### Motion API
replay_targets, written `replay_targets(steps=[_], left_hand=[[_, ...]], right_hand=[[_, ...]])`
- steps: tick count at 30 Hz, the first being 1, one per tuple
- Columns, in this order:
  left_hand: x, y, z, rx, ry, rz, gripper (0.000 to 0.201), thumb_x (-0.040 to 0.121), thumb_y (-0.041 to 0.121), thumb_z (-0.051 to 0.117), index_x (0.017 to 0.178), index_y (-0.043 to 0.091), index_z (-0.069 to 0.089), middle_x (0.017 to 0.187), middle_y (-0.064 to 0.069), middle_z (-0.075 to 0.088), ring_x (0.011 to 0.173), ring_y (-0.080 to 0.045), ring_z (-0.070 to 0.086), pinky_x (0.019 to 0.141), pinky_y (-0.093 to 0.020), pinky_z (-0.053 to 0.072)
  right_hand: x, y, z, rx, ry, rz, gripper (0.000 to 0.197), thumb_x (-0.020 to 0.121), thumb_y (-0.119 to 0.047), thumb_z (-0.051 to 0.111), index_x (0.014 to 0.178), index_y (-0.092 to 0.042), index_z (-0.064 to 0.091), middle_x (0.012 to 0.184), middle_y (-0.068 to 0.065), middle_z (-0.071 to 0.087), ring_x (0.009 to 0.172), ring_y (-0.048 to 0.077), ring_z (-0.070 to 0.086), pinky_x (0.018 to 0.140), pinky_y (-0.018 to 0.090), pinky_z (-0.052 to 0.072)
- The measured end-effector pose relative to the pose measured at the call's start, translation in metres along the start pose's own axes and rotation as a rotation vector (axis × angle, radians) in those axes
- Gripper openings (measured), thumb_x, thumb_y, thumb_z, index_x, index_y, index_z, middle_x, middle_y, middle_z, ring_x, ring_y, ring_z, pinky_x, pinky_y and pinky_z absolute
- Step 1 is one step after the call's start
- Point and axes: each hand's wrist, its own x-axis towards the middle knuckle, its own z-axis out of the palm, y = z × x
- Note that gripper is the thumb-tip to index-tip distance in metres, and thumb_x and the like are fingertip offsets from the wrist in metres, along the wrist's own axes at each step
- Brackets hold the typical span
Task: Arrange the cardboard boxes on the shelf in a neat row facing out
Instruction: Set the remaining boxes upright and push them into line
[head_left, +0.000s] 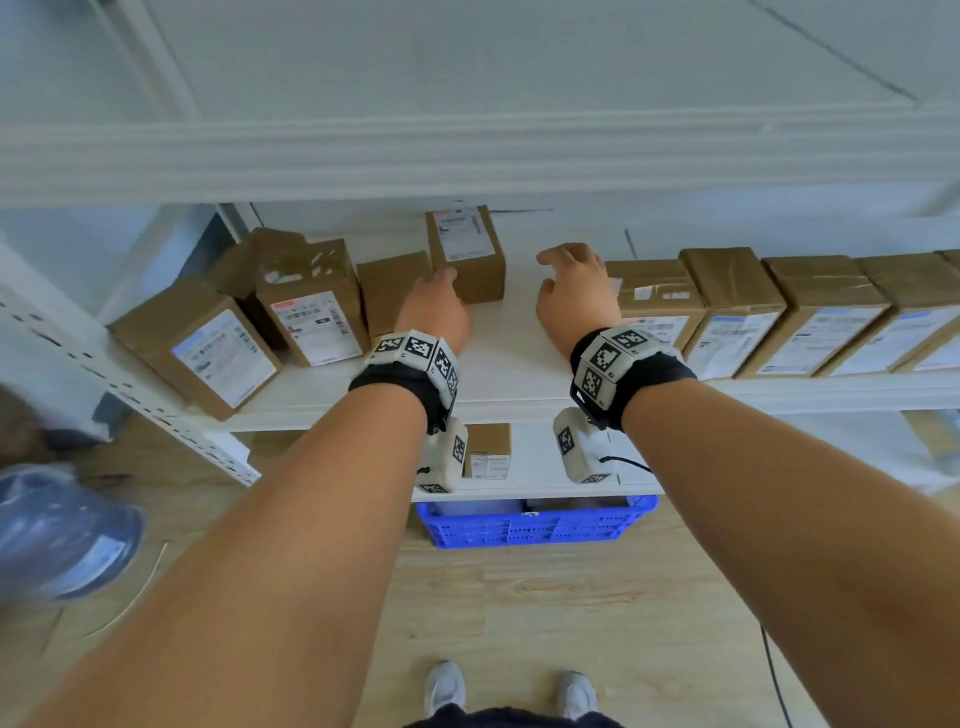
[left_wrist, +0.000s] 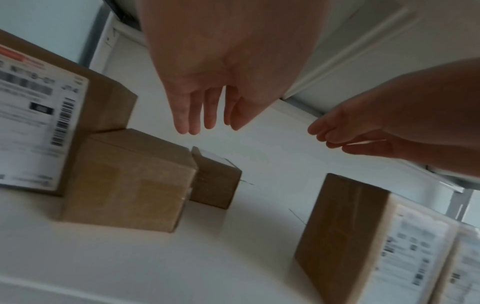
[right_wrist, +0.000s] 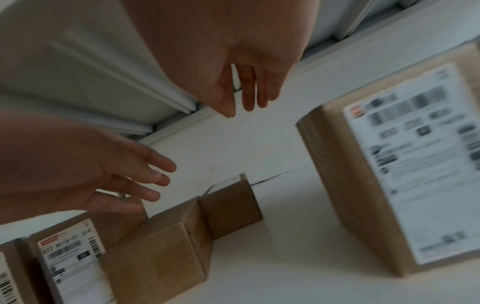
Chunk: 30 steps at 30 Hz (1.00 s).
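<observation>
Reaching into the gap at the centre of the shelf (head_left: 509, 364), both hands empty and slack-fingered: left hand (head_left: 435, 306) hovering just before the rear box (head_left: 466, 254) at upper centre, right hand (head_left: 574, 296) just left of the finished row (head_left: 779, 317), fingers loosely spread, gripping nothing. From the wrist views, fingers extended and apart, clear of cardboard, though contact by the left fingertips in the head view cannot be ruled out.

Standing far back near the shelf's rear, label tilted upward rather than outward, so probably next to be drawn forward. Pressed close to its left, a plain box (head_left: 392, 296) showing no label toward the front. Farther left, a torn-top box (head_left: 311, 306) and a skewed box (head_left: 200, 345) near the front lip, labels outward but angled, not yet aligned. On the right of the frame, boxes touching side by side, labels outward, flush with the front edge: likely the pattern to extend leftward.

Open white shelf between the hands, giving room to slide the rear box forward and right against the row's end. Overhead, an upper shelf beam (head_left: 467, 161) limiting lift, favouring sliding. Front lip close to the skewed box, so risk of tipping off if nudged carelessly.
</observation>
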Motion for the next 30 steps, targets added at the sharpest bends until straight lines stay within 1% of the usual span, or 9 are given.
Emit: replay_targets(steps=[2,10,13,16,18,20,24,27,30], left_hand=[[0.008,-0.019,-0.006,0.028,-0.016,0.017,0.045,0.097,0.009,0.039,0.141,0.013,0.043,0.140,-0.016,0.048,0.124,-0.032,0.051,0.097,-0.038,0.043],[0.028,-0.049,-0.003,0.079,-0.058,0.081,0.043,0.098,0.013,0.042,0.140,0.009,0.044,0.143,-0.014,0.045,0.130,-0.031,0.045,0.106,-0.039,0.038],[0.040,-0.053,0.000,0.092,-0.039,0.096,0.042,0.099,0.012,0.040,0.141,0.006,0.042,0.147,-0.014,0.041,0.137,-0.029,0.037,0.112,-0.037,0.029],[0.053,-0.057,0.003,0.066,-0.052,0.082,0.046,0.102,0.016,0.036,0.147,0.007,0.034,0.157,-0.011,0.026,0.147,-0.026,0.022,0.120,-0.037,0.019],[0.064,-0.061,0.009,0.049,-0.100,0.048,0.050,0.103,0.022,0.034,0.151,0.010,0.027,0.162,-0.009,0.016,0.150,-0.025,0.013,0.122,-0.039,0.014],[0.072,-0.067,0.016,0.061,-0.131,0.006,0.053,0.102,0.024,0.036,0.152,0.010,0.025,0.162,-0.008,0.012,0.151,-0.024,0.009,0.123,-0.039,0.012],[0.078,-0.075,0.029,0.013,-0.063,-0.024,0.055,0.098,0.021,0.040,0.150,0.010,0.028,0.161,-0.004,0.016,0.150,-0.020,0.011,0.123,-0.037,0.012],[0.081,-0.078,0.034,0.011,0.014,-0.003,0.053,0.097,0.023,0.040,0.149,0.011,0.032,0.160,-0.004,0.021,0.149,-0.020,0.016,0.122,-0.039,0.015],[0.084,-0.082,0.032,0.025,0.010,0.012,0.052,0.098,0.023,0.040,0.148,0.011,0.032,0.159,-0.004,0.022,0.149,-0.020,0.017,0.122,-0.038,0.014]], right_hand=[[0.000,-0.014,0.017,0.008,-0.021,0.007,0.041,0.092,-0.007,0.044,0.132,-0.012,0.052,0.140,0.008,0.044,0.132,0.025,0.038,0.102,0.038,0.042],[0.015,-0.031,0.061,-0.031,-0.131,0.051,0.045,0.095,-0.013,0.046,0.140,-0.014,0.045,0.145,0.009,0.041,0.133,0.027,0.037,0.108,0.037,0.036],[0.032,-0.033,0.074,-0.048,-0.164,0.043,0.049,0.093,-0.011,0.044,0.142,-0.016,0.044,0.144,0.008,0.043,0.133,0.028,0.038,0.107,0.039,0.038],[0.050,-0.035,0.086,-0.056,-0.225,0.050,0.057,0.088,-0.003,0.043,0.143,-0.018,0.041,0.147,0.006,0.040,0.137,0.028,0.033,0.111,0.040,0.036],[0.062,-0.035,0.094,-0.078,-0.255,0.037,0.064,0.085,0.002,0.045,0.145,-0.017,0.037,0.153,0.005,0.033,0.142,0.029,0.025,0.114,0.043,0.031],[0.076,-0.034,0.100,-0.100,-0.287,0.025,0.071,0.082,0.005,0.046,0.148,-0.018,0.031,0.158,0.005,0.022,0.147,0.028,0.015,0.119,0.045,0.022],[0.107,-0.036,0.114,-0.170,-0.323,-0.006,0.080,0.081,0.009,0.043,0.152,-0.019,0.019,0.162,0.004,0.008,0.149,0.025,0.002,0.122,0.044,0.005],[0.125,-0.036,0.127,-0.219,-0.325,-0.053,0.076,0.085,0.006,0.041,0.152,-0.018,0.016,0.162,0.003,0.006,0.149,0.024,-0.001,0.121,0.045,0.002],[0.130,-0.033,0.133,-0.272,-0.355,-0.093,0.072,0.087,0.004,0.041,0.151,-0.018,0.018,0.161,0.003,0.011,0.149,0.023,0.001,0.121,0.045,0.002]])
